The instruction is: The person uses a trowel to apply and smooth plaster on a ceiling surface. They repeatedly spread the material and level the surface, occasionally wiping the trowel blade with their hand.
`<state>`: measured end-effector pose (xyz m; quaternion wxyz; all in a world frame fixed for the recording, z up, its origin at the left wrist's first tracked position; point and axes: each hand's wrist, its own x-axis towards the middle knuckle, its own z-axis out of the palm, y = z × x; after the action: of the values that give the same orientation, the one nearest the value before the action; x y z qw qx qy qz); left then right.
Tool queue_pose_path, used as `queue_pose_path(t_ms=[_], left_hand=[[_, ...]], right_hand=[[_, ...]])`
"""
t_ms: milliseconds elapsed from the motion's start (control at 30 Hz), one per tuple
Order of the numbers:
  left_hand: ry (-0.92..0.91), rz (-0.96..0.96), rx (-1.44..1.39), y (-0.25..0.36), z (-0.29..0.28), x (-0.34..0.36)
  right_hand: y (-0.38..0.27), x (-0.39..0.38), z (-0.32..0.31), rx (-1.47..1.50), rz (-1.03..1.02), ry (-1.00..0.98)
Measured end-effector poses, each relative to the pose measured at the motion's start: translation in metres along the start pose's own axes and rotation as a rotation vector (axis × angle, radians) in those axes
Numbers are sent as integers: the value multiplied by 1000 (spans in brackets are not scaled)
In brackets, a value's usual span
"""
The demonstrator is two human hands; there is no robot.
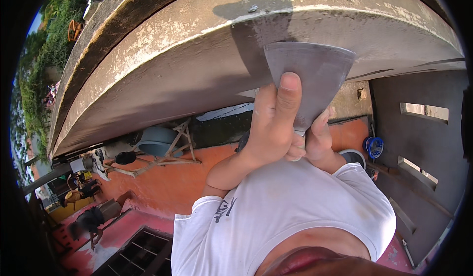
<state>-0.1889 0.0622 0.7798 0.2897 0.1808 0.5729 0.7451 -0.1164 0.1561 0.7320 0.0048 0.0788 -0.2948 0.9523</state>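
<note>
A wide metal putty knife (311, 74) is held up in front of a grey concrete ledge (162, 74), its flared blade pointing at the ledge. My left hand (276, 121) is closed round its handle, the thumb laid flat against the blade. My right hand (321, 140) is closed at the handle's other side, with fingertips by the blade's lower right edge; part of it is hidden behind the blade and the handle. The knife and hand throw a dark shadow on the ledge. Whether the blade touches the concrete I cannot tell. Pale, worn patches and small flakes (253, 8) mark the ledge.
Below left stands a wooden trestle (185, 138) beside a blue-grey tub (156, 140). A person in dark clothes (91, 222) bends at the lower left, with another person (74, 196) beyond. A grey slotted wall (423, 143) rises at right, near a blue basket (374, 147).
</note>
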Motion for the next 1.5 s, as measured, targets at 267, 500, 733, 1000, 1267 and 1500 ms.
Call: queue_pose_path(t_ms=[267,500,733,1000,1267,1500], left_hand=[[57,-27,37,-19,7,-1],[122,1,103,-21,12,-3],[27,-50,91,-22,2,-2],[85,-35,115,-19,9,0],[23,-19,111,-16,2,1],[104,16,49,-24,6,1]], right_hand=[[18,-18,-24,153,37,102],[23,-20,-27,146,15,94],[22,-20,-22,65,15,132],[20,-22,-22,58,29,169],[17,-11,-26,-17,-12,2],[21,-17,-24,95,22,39]])
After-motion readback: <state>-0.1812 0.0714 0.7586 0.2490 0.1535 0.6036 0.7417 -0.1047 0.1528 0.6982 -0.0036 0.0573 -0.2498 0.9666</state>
